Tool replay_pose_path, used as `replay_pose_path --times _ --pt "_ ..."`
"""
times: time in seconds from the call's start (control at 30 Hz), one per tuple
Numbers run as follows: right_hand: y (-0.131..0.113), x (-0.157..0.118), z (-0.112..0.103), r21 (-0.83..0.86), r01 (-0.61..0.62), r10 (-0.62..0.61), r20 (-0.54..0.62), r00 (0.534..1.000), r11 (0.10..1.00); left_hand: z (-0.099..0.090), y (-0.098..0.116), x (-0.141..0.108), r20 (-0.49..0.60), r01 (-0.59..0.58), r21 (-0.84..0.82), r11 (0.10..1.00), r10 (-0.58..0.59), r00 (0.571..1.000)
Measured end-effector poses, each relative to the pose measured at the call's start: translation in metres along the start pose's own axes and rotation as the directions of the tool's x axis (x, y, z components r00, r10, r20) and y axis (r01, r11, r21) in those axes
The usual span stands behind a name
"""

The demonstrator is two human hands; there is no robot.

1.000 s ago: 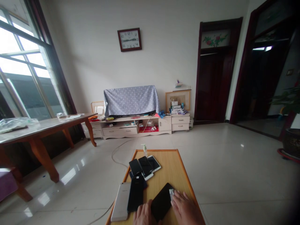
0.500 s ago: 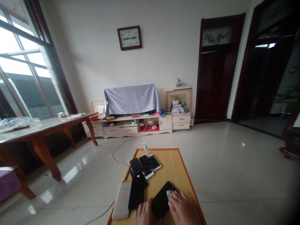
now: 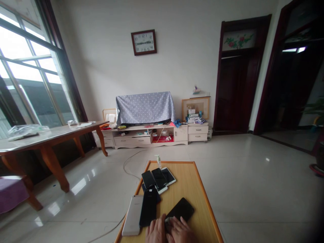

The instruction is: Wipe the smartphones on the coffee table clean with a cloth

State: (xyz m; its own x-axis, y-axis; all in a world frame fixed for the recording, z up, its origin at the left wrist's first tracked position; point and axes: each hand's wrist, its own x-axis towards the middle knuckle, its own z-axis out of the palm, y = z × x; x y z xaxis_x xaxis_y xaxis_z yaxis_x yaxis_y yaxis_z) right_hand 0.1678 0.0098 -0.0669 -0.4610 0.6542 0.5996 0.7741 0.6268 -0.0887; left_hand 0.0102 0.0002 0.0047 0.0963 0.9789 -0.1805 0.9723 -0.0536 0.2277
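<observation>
A dark smartphone lies at a slant on the near part of the small wooden table. My left hand is at its near left edge, fingers close together and steadying it against the tabletop. With my right hand I press a small whitish wipe onto the phone's near left end; the fingers partly cover the wipe. To the left, a white phone and a black phone lie side by side. Beyond them several more phones overlap in a pile.
A small pump bottle stands at the table's far edge. A cable runs over the floor on the left. Farther off are a low cabinet with a cloth-covered object and a larger table by the window.
My right hand has slid with the wipe toward the left and nearer, from the phone's upper right to its lower left end. The left hand stays at the phone's edge.
</observation>
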Motion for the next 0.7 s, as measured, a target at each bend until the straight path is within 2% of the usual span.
replay_pose_path --times 0.1,0.17,0.3,0.4,0.5,0.57,0.63,0.7 --pt "-0.006 0.012 -0.008 0.054 -0.031 0.027 0.065 0.997 0.998 0.0 0.0 -0.002 0.007 0.007 -0.015 1.0 -0.007 1.0" --pt "-0.01 0.015 -0.013 0.1 -0.085 0.069 0.147 0.987 0.991 0.001 -0.001 -0.002 0.001 0.007 -0.028 1.0 -0.007 1.0" --pt "-0.016 0.012 -0.022 0.193 -0.235 0.163 0.33 0.93 0.953 0.004 -0.005 -0.002 -0.027 -0.015 -0.024 1.0 0.015 1.0" --pt "-0.017 0.008 -0.022 0.219 -0.298 0.206 0.361 0.909 0.929 0.003 -0.006 -0.003 -0.036 -0.045 -0.02 0.999 0.045 0.998" --pt "-0.017 0.011 -0.018 0.213 -0.285 0.201 0.346 0.916 0.935 -0.004 -0.004 -0.006 -0.023 -0.046 -0.044 0.998 0.046 0.999" --pt "-0.017 0.017 -0.017 0.219 -0.218 0.13 0.355 0.926 0.951 -0.01 -0.001 -0.008 -0.013 -0.027 -0.058 0.998 0.026 1.0" --pt "-0.018 0.024 -0.019 0.239 -0.163 0.068 0.361 0.93 0.957 -0.014 0.001 -0.009 -0.014 -0.004 -0.064 0.998 0.003 1.0" --pt "-0.017 0.032 -0.026 0.256 -0.172 0.073 0.353 0.933 0.951 -0.015 0.002 -0.009 -0.03 0.009 -0.074 0.997 -0.011 0.999"
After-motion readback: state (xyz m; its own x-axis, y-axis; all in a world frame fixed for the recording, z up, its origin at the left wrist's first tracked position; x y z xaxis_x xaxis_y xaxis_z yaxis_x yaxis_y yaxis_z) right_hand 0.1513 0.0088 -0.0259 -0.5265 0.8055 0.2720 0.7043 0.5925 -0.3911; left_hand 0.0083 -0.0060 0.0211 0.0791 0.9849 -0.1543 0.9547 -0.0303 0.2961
